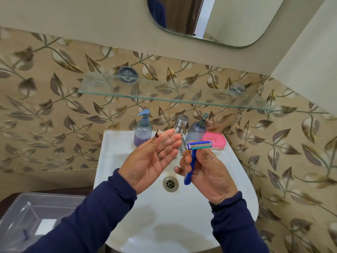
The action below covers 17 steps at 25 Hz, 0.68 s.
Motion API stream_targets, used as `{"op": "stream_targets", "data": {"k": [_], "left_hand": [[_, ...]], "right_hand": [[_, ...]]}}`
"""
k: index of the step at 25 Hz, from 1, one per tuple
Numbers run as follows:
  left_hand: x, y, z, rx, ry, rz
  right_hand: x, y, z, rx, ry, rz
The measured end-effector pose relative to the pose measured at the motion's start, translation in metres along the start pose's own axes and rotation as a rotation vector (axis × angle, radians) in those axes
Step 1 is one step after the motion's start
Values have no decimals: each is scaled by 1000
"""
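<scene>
Over the white washbasin (116, 143) my right hand (207, 172) grips the handle of a blue disposable razor (193, 161). The razor stands upright with its blade head on top, the blades facing me. My left hand (151, 161) is held palm up just to the left, fingers nearly straight. A small clear plastic cap (168, 140) lies across its fingertips, with the thumb beside it. A ring sits on one left finger. The two hands are close together but do not touch.
At the basin's back stand a chrome tap (180, 123), two pump bottles (143, 130) (197, 128) and a pink soap case (214, 140). The drain (170, 183) lies below my hands. A glass shelf (164, 95) juts out above, and a clear plastic box (32, 216) sits lower left.
</scene>
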<state>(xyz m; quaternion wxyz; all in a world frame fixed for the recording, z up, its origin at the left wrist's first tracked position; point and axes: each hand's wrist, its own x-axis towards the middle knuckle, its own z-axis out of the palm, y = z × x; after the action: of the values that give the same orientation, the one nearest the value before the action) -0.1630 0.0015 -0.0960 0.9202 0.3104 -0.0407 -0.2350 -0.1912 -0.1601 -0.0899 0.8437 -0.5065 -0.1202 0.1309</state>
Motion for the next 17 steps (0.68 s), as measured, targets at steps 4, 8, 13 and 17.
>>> {"op": "stream_targets", "data": {"k": [4, 8, 13, 17], "left_hand": [[0, 2, 1, -20, -6, -11], [-1, 2, 3, -16, 15, -17], [0, 5, 1, -25, 18, -17], [0, 6, 1, -22, 6, -16]], "right_hand": [[6, -2, -1, -19, -26, -35], [13, -5, -1, -15, -60, -74], [17, -6, -1, -38, -95, -99], [19, -6, -4, -90, -132, -107]]}}
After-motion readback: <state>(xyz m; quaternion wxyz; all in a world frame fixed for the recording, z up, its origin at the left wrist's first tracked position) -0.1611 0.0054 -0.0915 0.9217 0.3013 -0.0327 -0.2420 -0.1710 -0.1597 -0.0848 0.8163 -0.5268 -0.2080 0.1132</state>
